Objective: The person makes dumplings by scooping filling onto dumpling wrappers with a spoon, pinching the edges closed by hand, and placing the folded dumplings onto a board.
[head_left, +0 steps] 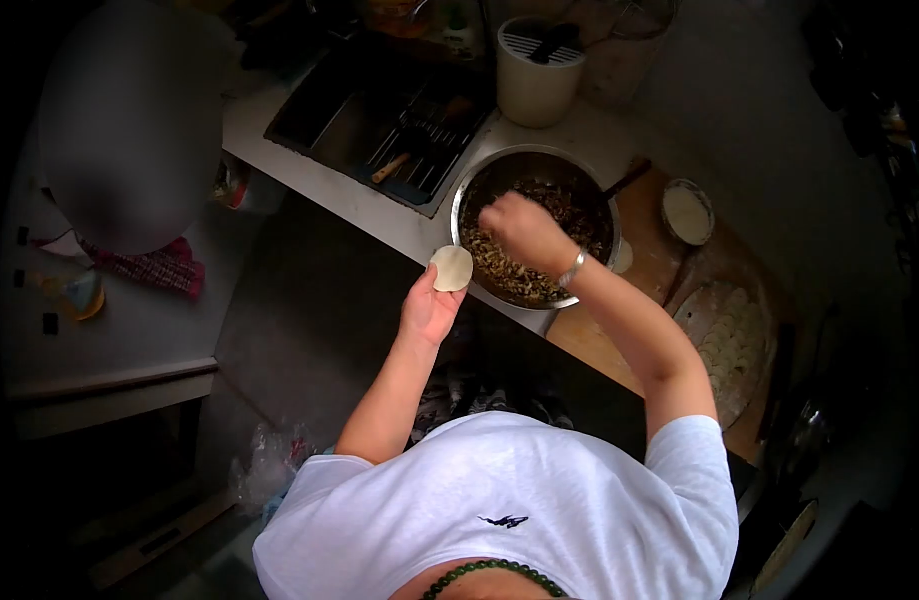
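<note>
My left hand (431,305) has its grip closed on a thin, pale, round sheet of dough (451,268), the thumb at its near-left edge and the fingers underneath. The dough lies flat and open, just outside the left side of a wide, shiny metal bowl (454,220). My right hand (529,232), a silver-coloured band (573,268) round its wrist, is above the bowl with its fingers curled; they are blurred and the tips face away, so I cannot tell whether that grip is pressed together or pinching anything. Below it, a dark brown and yellowish chopped mixture (509,275) covers the bottom of the bowl. A dark, narrow handle (631,175) sticks out over the bowl's far-right rim.

The bowl stands on the white tabletop (379,210), close by a light-brown wooden board (579,330). At the right, the board carries a small round bowl (665,215) of white contents, a slim dark rod (682,275), and rows of pale, folded dough pieces (734,345). Beyond the metal bowl stands a white round bin with a slatted top (539,95). To its left, a wooden-handled tool (390,168) lies by a dark slatted rack (429,130).
</note>
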Demonstrator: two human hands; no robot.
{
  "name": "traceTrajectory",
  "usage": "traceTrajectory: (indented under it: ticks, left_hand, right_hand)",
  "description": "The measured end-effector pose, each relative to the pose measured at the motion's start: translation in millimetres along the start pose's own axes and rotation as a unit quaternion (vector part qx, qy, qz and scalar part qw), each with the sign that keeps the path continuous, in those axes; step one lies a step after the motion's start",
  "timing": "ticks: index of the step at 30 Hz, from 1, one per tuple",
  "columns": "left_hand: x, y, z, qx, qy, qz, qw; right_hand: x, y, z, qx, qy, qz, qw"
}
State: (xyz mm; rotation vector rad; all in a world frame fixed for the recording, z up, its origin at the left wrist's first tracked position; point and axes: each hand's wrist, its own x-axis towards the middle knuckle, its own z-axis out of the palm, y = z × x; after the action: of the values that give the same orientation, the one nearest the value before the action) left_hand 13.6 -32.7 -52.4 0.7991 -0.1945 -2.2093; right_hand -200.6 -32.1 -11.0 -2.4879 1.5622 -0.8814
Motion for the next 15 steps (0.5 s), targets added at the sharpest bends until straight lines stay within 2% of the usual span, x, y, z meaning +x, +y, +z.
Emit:
traceTrajectory:
  ticks: [2,4,6,7,8,10,12,15]
  left_hand:
    - [2.6,0.4,0.3,0.001,-0.003,0.003,1.000]
    - [5.2,1.7,1.4,0.001,-0.007,0.007,1.000]
    - [8.4,3.4,5.8,-0.012,-0.004,0.016,1.000]
    - [14.2,4.2,6.4,-0.014,-0.004,0.014,1.000]
    - [22.4,3.9,4.0,-0.016,-0.006,0.026,1.000]
    - [19.6,2.0,2.2,-0.013,0.000,0.033,0.999]
    - [13.8,-0.1,4.6,0.005,0.024,0.050,0.998]
    - [-8.8,-11.5,3.1,0.018,0.036,0.028,0.999]
  right_hand:
    - [-11.8,-34.7,-24.6,-0.009,-0.117,-0.111,0.987]
    - [-32.5,-31.1,-30.2,0.007,-0.152,-0.190,0.970]
    - [-36.4,-1.1,-34.9,0.031,-0.104,-0.100,0.989]
    - [-31.7,8.8,-40.3,-0.063,-0.088,-0.049,0.993]
    - [-27.0,20.2,-38.3,-0.079,-0.051,0.005,0.996]
    - [-25.6,30.5,-26.7,-0.062,-0.054,0.044,0.996]
    - [-35.0,25.0,-17.9,-0.066,-0.089,0.017,0.994]
    - [-63.8,-10.5,-20.1,-0.080,-0.141,-0.115,0.980]
